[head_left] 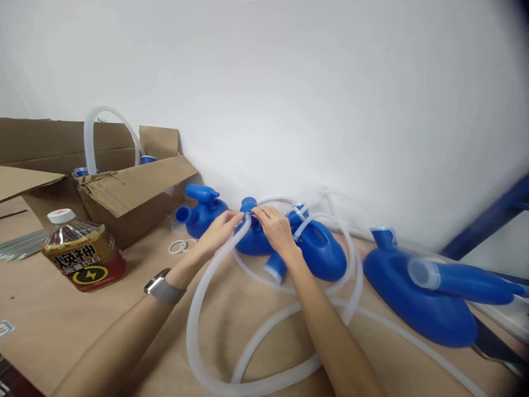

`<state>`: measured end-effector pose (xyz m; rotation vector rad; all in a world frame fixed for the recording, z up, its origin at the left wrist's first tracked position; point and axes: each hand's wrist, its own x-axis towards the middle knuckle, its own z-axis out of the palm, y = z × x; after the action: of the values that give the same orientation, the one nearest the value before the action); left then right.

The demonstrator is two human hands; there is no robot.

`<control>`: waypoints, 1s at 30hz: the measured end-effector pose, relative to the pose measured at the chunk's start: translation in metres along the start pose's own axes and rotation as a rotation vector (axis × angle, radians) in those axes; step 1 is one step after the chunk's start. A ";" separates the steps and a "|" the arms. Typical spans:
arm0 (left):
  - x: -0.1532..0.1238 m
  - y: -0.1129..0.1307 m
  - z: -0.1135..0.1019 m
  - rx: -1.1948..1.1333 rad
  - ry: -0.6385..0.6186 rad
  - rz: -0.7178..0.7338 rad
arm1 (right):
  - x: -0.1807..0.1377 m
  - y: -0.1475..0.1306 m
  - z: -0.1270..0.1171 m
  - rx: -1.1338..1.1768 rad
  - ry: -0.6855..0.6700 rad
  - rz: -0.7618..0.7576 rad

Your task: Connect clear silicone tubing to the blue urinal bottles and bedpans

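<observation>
A blue plastic urinal bottle [253, 242] stands near the wall, its round neck upward. A translucent white hose [197, 309] loops up from the table and ends at the base of this neck, where a small metal hose clamp [248, 214] shows. My left hand [225, 227] comes in from the left, fingertips pinched against the hose end. From the right, my right hand [275, 225] closes its fingertips at the clamp, its fingers partly covering the bottle. What exactly lies between the right fingertips is hidden. A grey-banded watch [165, 286] is on my left wrist.
More blue bottles stand left [202, 220], right [324, 253] and far right [421, 298]. Hoses loop across the table [157, 353]. A cardboard box [136, 204] holds another hose. A drink bottle [85, 253], white rings [177, 247] and metal rods [22, 245] lie left. The wall [289, 99] closes off the back.
</observation>
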<state>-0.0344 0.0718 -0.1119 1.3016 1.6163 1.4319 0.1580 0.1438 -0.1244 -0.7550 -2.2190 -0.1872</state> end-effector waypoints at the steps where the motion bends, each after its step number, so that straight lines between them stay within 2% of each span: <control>1: 0.001 0.005 0.005 -0.013 -0.078 -0.014 | 0.000 -0.001 0.001 -0.002 -0.007 -0.003; 5: 0.011 0.010 0.014 -0.065 -0.234 -0.082 | 0.000 -0.005 0.001 0.001 -0.027 0.017; 8: 0.015 0.009 0.012 -0.115 -0.279 -0.114 | -0.001 0.001 -0.002 0.016 -0.043 0.079; 12: 0.011 0.014 0.006 -0.213 -0.327 -0.206 | -0.008 0.022 0.000 0.031 -0.111 0.237; 17: 0.008 0.016 0.019 -0.426 -0.305 -0.314 | -0.015 0.036 0.007 0.051 -0.212 0.300; 21: 0.018 0.005 0.040 -0.579 -0.252 -0.327 | -0.014 0.031 0.004 0.070 -0.222 0.336; 23: 0.023 0.002 0.042 -0.628 -0.264 -0.315 | -0.014 0.027 0.002 0.091 -0.220 0.352; 26: 0.027 0.006 0.022 -0.676 -0.337 -0.254 | -0.013 0.026 0.000 0.149 -0.212 0.382; 30: 0.023 0.026 -0.025 -0.657 -0.455 -0.147 | -0.008 0.029 -0.005 0.294 -0.189 0.393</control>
<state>-0.0576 0.0828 -0.0771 0.9926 0.8204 1.2958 0.1823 0.1622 -0.1292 -1.0537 -2.1532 0.4095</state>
